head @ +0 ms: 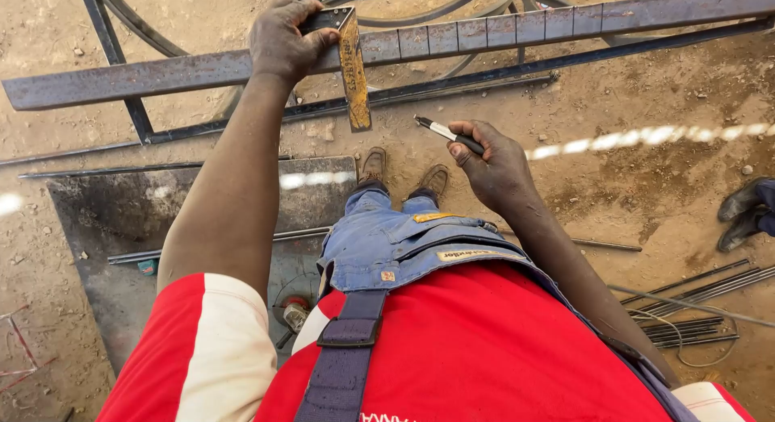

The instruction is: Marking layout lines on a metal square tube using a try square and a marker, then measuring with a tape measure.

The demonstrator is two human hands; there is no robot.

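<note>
Your left hand presses a worn, rust-yellow metal try square onto the long, dull grey steel bar, matt and scuffed. Your right hand pinches a glossy black-and-white plastic marker above rough, dusty earth.

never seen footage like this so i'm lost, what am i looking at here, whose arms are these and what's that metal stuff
This is one picture from a camera worn on a person's head, looking straight down, so you see their own red shirt, blue work trousers and brown boots on sandy ground.

The arms are the wearer's. The left hand presses a worn metal try square with a yellowish blade against a long flat rusty steel bar, which lies across a dark metal frame. The bar already carries several thin cross lines.

The right hand holds a black and white marker pen just below the bar, tip pointing toward the square, not touching the bar.

Lower down lie a grey steel sheet, thin steel rods and what looks like an angle grinder. Another person's dark shoes show at the right edge.
</note>
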